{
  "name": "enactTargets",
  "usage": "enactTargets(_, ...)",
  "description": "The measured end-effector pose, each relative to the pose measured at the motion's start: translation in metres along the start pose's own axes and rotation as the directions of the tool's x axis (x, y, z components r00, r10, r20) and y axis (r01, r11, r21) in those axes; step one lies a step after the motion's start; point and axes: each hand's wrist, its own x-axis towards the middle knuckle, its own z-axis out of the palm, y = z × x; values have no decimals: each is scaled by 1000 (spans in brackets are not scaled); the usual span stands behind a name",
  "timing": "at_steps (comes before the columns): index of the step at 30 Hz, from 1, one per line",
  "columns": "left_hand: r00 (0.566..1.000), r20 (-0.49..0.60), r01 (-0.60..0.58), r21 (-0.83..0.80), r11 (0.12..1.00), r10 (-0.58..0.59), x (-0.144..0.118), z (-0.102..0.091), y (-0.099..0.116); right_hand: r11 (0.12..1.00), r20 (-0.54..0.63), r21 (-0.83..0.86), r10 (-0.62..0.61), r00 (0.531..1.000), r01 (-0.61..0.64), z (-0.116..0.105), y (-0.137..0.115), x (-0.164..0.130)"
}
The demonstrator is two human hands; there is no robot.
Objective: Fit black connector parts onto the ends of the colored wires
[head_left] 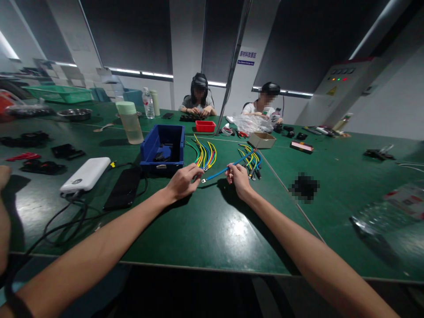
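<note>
My right hand (237, 179) pinches a blue wire (221, 171) that runs from a metal ring lug near my left hand up to the right. My left hand (183, 180) hovers with curled fingers at the wire's lug end, close to touching it; whether it grips is unclear. Just beyond the hands lie two bundles of coloured wires: one (204, 153) in the middle, another (251, 160) to its right. A blue plastic bin (163, 148) with dark parts stands left of them on the green table (205, 225).
A white power bank (85, 174), a black phone (123, 187) and cables lie at left. A green-capped bottle (130, 122), a red tray (205, 126), a cardboard box (261, 139) and plastic bags sit farther back. Two people work at the far side.
</note>
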Motion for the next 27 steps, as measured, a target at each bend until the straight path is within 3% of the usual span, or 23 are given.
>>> enactTargets(4,965,-219,188,186,964,-146,1,-16,-24,999,-28,-31,8,1000,-9,-2,6,4)
enactTargets(8,872,-356,462,370,806,-337,3,-32,-45,998,-47,-56,12,999,-15,-2,6,5)
enactTargets(11,835,-294,550,492,675,-466,5,-36,-52,999,-51,-49,15,999,-17,-2,6,5)
enactTargets(16,795,-71,521,589,618,-603,9,-37,-58,999,-38,-34,13,999,-15,-2,6,4)
enactTargets(19,772,-59,539,589,602,-633,8,-38,-58,999,-35,-31,16,999,-17,-2,6,5)
enactTargets(27,776,-45,531,584,614,-629,2,-40,-49,999,-37,-49,18,999,-20,-1,5,4)
